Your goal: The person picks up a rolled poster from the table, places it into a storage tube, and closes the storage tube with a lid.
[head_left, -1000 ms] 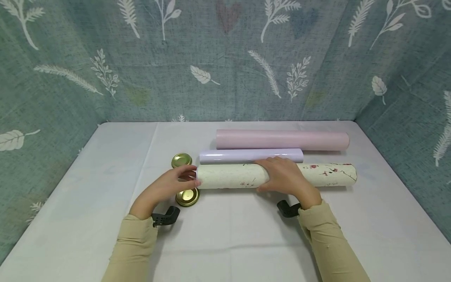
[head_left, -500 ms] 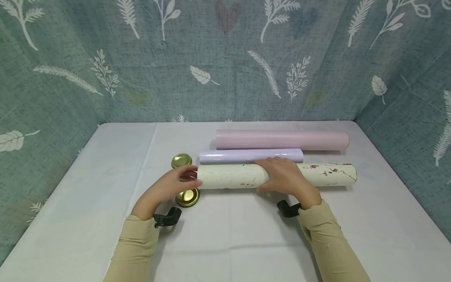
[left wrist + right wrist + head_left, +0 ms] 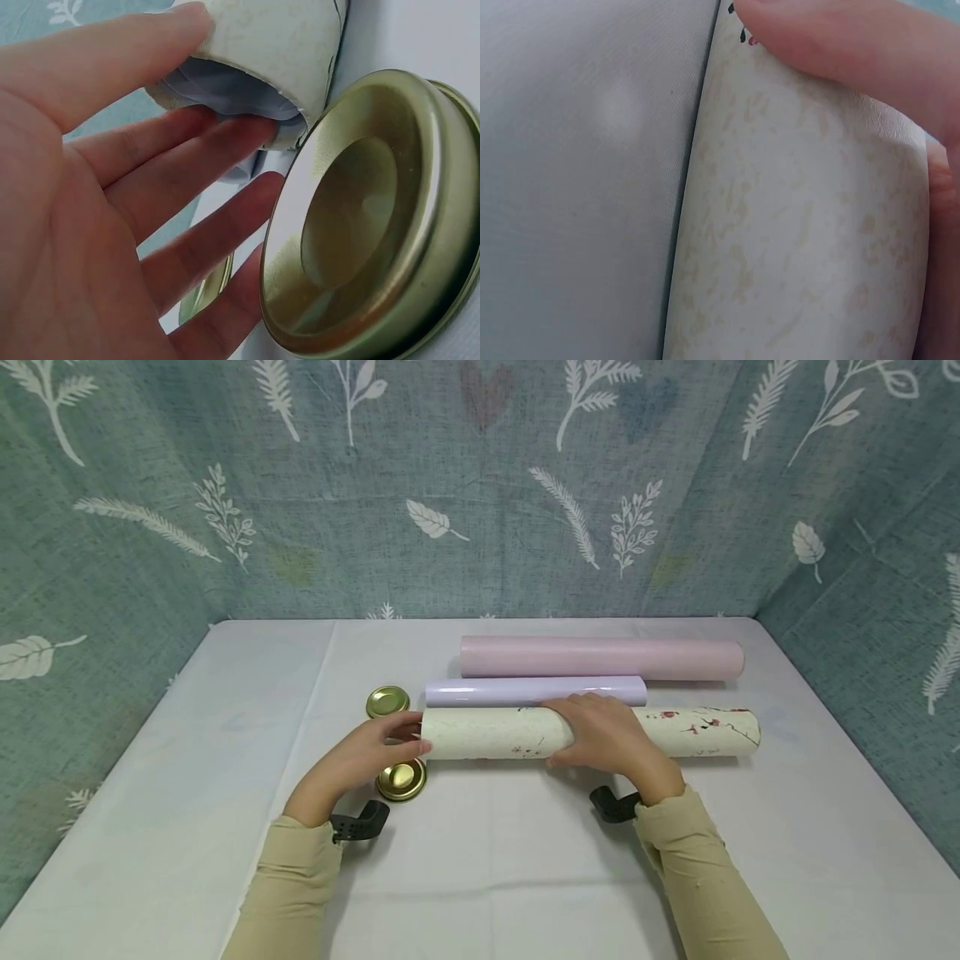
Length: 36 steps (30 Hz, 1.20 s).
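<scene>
A cream wallpaper roll [image 3: 487, 734] with red blossoms and dark branches lies crosswise on the white table. My right hand [image 3: 602, 735] grips it from above near its middle, thumb on the near side; the right wrist view shows that thumb [image 3: 855, 45] on the paper. At the left end is my left hand [image 3: 367, 752], its thumb on the outer surface and its fingers loosely extended at the open end. Index and middle fingertips reach the hollow opening [image 3: 232, 90] in the left wrist view. Gold jar lids lie near this hand, one in front [image 3: 402, 779] and one behind [image 3: 387, 701].
Just behind the cream roll lies a thinner, glossy lilac roll [image 3: 480, 692]. Farther back is a longer pink roll [image 3: 600, 657]. A green leaf-patterned cloth [image 3: 480, 527] rises along the table's back and sides. Each wrist carries a black camera mount [image 3: 362, 822].
My left hand and forearm have shifted slightly to the right at the roll's end. The right hand keeps its grip in the same place.
</scene>
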{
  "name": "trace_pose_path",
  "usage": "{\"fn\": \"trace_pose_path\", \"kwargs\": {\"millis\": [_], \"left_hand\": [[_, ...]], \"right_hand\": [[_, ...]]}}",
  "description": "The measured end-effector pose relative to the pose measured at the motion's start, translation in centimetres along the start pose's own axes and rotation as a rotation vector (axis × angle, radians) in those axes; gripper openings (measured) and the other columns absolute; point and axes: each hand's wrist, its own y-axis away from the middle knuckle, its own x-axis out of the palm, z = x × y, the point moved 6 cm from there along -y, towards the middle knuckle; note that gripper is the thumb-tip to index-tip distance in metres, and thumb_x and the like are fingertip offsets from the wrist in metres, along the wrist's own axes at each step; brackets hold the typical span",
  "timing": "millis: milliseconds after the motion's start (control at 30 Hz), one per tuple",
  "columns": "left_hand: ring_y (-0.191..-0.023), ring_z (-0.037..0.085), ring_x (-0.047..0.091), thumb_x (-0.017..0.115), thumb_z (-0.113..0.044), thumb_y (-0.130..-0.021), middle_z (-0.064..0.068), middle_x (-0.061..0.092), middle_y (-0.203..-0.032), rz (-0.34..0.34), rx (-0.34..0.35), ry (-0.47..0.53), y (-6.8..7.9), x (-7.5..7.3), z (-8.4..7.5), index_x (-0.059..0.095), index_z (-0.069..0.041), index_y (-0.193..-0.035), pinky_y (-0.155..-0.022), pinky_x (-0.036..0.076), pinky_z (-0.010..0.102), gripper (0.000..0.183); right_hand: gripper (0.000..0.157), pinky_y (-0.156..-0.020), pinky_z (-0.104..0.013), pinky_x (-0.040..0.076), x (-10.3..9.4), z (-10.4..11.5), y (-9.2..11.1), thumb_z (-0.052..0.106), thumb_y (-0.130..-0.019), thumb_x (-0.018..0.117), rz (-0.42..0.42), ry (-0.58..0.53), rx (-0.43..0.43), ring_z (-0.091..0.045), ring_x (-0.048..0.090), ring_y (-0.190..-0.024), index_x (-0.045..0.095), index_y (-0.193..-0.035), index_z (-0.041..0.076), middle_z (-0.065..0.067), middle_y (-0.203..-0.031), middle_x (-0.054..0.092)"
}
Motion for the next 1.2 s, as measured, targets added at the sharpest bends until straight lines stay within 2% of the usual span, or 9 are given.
{"fn": "trace_pose_path", "kwargs": {"millis": [100, 267, 333, 433, 667, 933, 1200], "left_hand": [[-0.112, 0.021, 0.048, 0.06, -0.04, -0.084, 0.006, 0.054, -0.118, 0.002, 0.019, 0.003, 0.1, 0.0, -0.6, 0.044, -0.013, -0.13, -0.092, 0.037, 0.042, 0.056], [-0.112, 0.024, 0.049, 0.059, -0.028, -0.087, 0.011, 0.055, -0.117, 0.012, 0.034, 0.018, 0.9, 0.0, -2.7, 0.045, -0.005, -0.128, -0.093, 0.036, 0.043, 0.049], [-0.112, 0.024, 0.049, 0.058, -0.026, -0.087, 0.013, 0.054, -0.119, 0.023, 0.033, 0.038, 1.1, 0.0, -3.1, 0.045, -0.003, -0.128, -0.093, 0.037, 0.042, 0.049], [-0.113, 0.023, 0.048, 0.057, -0.027, -0.088, 0.012, 0.053, -0.121, 0.04, 0.038, 0.068, 0.9, 0.2, -2.5, 0.045, -0.002, -0.128, -0.094, 0.036, 0.041, 0.049], [-0.109, 0.016, 0.049, 0.055, -0.04, -0.087, 0.002, 0.054, -0.119, 0.051, 0.052, 0.03, -0.3, 0.7, -0.2, 0.049, -0.011, -0.125, -0.094, 0.035, 0.04, 0.048], [-0.115, 0.019, 0.046, 0.055, -0.042, -0.086, 0.005, 0.052, -0.123, 0.028, 0.034, 0.015, 0.0, 0.4, -0.1, 0.046, -0.011, -0.128, -0.096, 0.033, 0.041, 0.054], [-0.113, 0.019, 0.047, 0.058, -0.047, -0.083, 0.004, 0.054, -0.119, 0.013, 0.0, -0.032, 0.1, 0.0, -0.1, 0.046, -0.015, -0.128, -0.094, 0.035, 0.041, 0.057]], "right_hand": [[0.077, -0.093, -0.041, 0.033, -0.1, 0.0, 0.0, 0.05, -0.059, 0.076, -0.013, 0.009, 0.0, -0.022, 0.05, -0.105, 0.05, -0.125, 0.021, 0.0, -0.116, 0.056], [0.077, -0.092, -0.041, 0.034, -0.2, -0.1, 0.0, 0.05, -0.059, 0.076, -0.015, 0.015, 0.001, -0.022, 0.05, -0.105, 0.05, -0.126, 0.021, -0.001, -0.116, 0.056], [0.078, -0.092, -0.041, 0.034, -0.1, -0.1, 0.0, 0.05, -0.059, 0.076, -0.015, 0.014, -0.001, -0.022, 0.05, -0.105, 0.05, -0.126, 0.02, -0.001, -0.115, 0.056], [0.077, -0.092, -0.041, 0.034, 0.0, -0.1, 0.0, 0.05, -0.058, 0.076, -0.016, 0.015, 0.0, -0.021, 0.05, -0.105, 0.05, -0.125, 0.02, -0.001, -0.115, 0.056], [0.076, -0.092, -0.04, 0.034, 0.0, -0.2, 0.0, 0.05, -0.058, 0.076, -0.026, 0.021, 0.005, -0.021, 0.051, -0.103, 0.052, -0.124, 0.021, 0.0, -0.113, 0.057], [0.075, -0.089, -0.039, 0.036, 0.1, 0.0, -0.1, 0.051, -0.059, 0.075, -0.031, 0.024, 0.0, -0.021, 0.052, -0.101, 0.052, -0.123, 0.021, -0.001, -0.111, 0.058], [0.075, -0.088, -0.039, 0.037, -0.1, 0.1, 0.0, 0.05, -0.058, 0.075, -0.044, 0.025, -0.006, -0.021, 0.052, -0.1, 0.052, -0.123, 0.021, -0.001, -0.111, 0.058]]}}
